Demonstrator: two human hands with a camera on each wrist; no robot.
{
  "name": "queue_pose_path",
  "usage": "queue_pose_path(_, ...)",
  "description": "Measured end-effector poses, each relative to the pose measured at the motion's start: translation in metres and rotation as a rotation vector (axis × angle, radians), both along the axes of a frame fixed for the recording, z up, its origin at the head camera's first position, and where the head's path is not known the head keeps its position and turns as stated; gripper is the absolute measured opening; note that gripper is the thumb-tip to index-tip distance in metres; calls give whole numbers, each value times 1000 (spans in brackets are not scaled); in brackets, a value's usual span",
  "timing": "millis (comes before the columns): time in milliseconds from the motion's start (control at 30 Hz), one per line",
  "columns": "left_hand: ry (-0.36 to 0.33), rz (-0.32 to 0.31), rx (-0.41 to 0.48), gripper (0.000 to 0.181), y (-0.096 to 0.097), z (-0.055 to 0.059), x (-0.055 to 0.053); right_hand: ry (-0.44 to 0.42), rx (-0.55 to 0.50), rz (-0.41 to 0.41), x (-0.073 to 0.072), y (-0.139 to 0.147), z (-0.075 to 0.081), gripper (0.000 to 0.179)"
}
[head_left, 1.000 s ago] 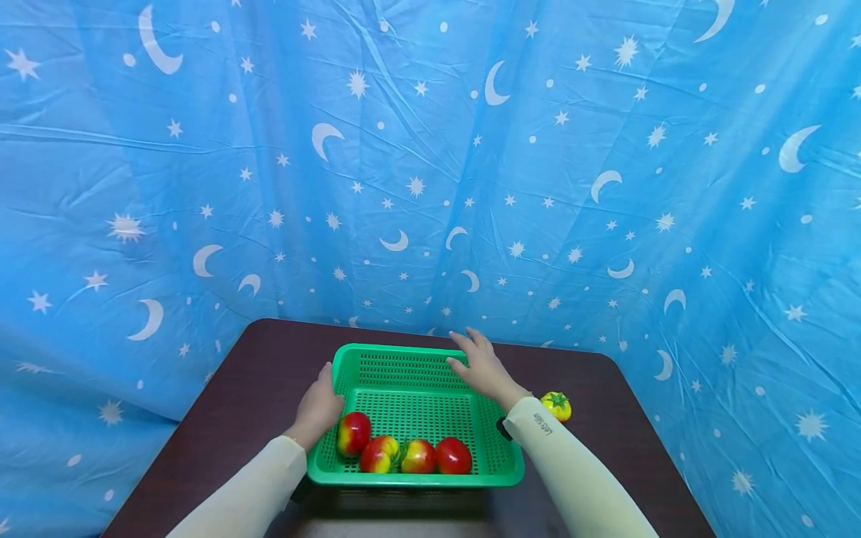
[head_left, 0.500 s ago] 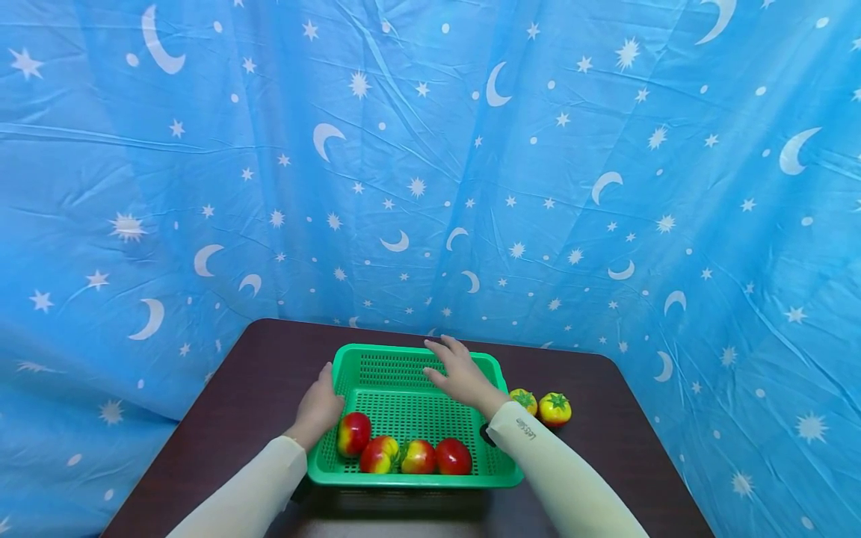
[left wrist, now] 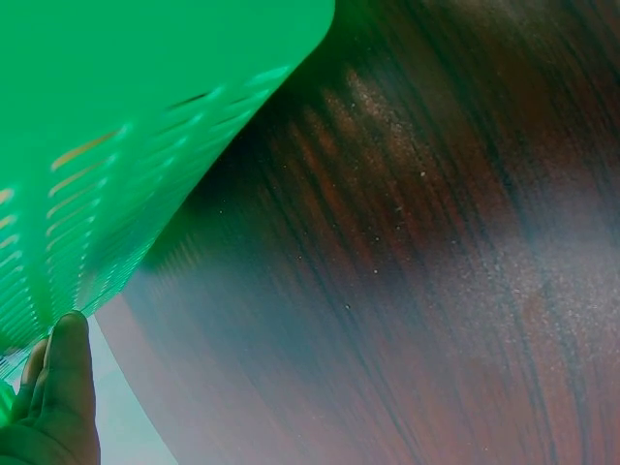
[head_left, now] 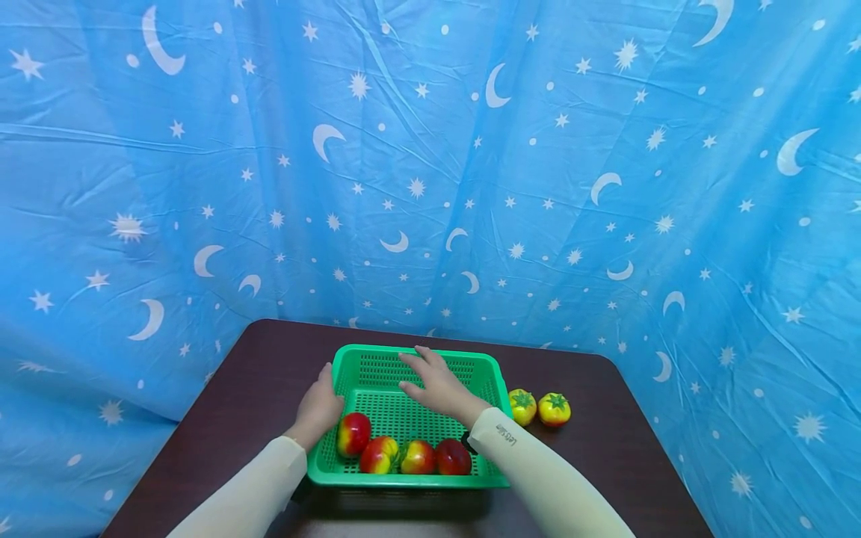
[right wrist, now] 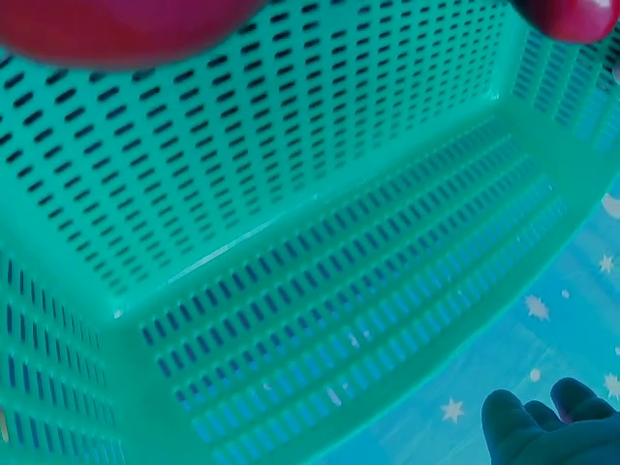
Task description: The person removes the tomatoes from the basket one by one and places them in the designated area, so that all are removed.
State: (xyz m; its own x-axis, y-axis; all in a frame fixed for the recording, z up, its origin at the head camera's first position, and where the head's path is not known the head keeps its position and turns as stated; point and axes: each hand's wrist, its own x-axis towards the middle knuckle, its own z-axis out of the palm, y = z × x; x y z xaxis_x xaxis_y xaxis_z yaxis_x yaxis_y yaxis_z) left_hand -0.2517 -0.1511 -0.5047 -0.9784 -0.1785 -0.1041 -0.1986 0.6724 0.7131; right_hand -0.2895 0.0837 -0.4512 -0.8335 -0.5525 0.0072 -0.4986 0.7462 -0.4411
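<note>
A green plastic basket (head_left: 408,481) with slotted walls stands on the dark table. Along its near side lie several glossy red-and-yellow fruits (head_left: 416,456), which look like apples. My left hand (head_left: 319,407) holds the basket's left side, fingers along the outer wall and thumb over the rim; in the left wrist view its fingers (left wrist: 68,373) show beside the slotted wall. Over the basket's right half hovers my right hand (head_left: 440,388), fingers spread, nothing held. Beside the basket's right wall sit two yellow fruits with green star-shaped leaves, one nearer (head_left: 522,407) and one farther out (head_left: 554,409).
The dark wooden table (head_left: 262,366) extends on both sides of the basket, its far corners rounded. A blue curtain (head_left: 430,187) with white moons and stars hangs behind the table and around its sides.
My right hand has moved left and slightly nearer, from the basket's right rim to over its inside. The yellow fruit beside the basket's right wall has come into sight. My left hand stays put.
</note>
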Motion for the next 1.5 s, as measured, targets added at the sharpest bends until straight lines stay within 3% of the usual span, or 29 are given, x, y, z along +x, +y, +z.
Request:
queue_pose_path(233,0,2,4,81,-1,0,0,-15,17,44,6,-11,-12,59)
queue_pose_path(800,18,-4,-32,76,-2,-3,-4,-102,184,193,24,-34,-44,60)
queue_pose_path(1067,29,-12,-41,75,-2,-6,-4,-192,231,255,30,-37,-42,55)
queue_pose_path(1500,29,-9,-42,74,-1,-5,-5,-244,161,326,26,-35,-42,63)
